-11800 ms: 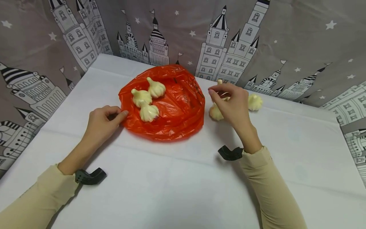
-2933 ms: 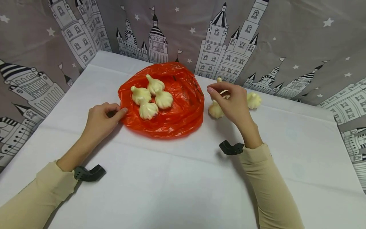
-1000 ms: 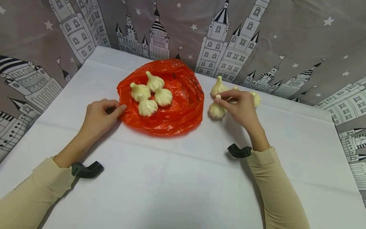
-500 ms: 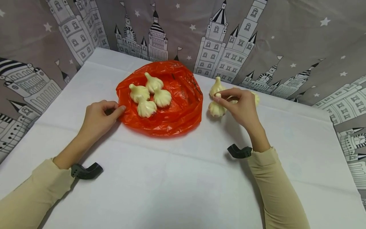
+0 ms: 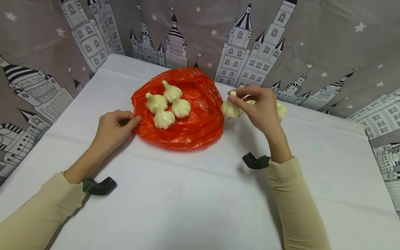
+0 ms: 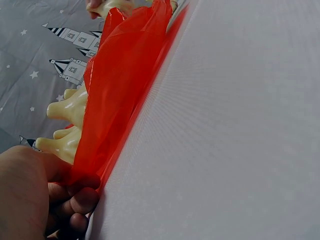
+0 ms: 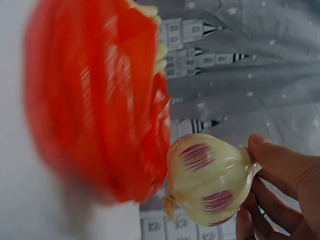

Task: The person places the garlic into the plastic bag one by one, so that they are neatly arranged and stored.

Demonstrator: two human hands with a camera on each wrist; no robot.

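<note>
A red plastic bag [image 5: 200, 130] lies spread on the white-covered table with its mouth facing up. Several pale garlic bulbs [image 5: 164, 119] are clustered in its left half. My left hand [image 5: 114, 133] pinches the bag's left edge between thumb and fingers, also seen by the left wrist camera. Beside the bag's right rim, my right hand [image 5: 260, 107] holds another garlic bulb [image 5: 230, 110] by its stem. In the right wrist view this garlic bulb [image 7: 215, 180] shows purple streaks and a small root tuft, raised next to the bag's wall.
More garlic sits behind my right hand, partly hidden; one bulb [image 5: 281, 111] shows at its right. A grey curtain [image 5: 200, 31] printed with castles and stars stands along the table's back and sides. Black wrist mounts [image 5: 100, 186] stick out from both sleeves.
Over the longer span a fourth bulb came into the bag. In the last half second my right hand lifted a bulb by its stem and moved it left to the rim. The left hand kept its pinch.
</note>
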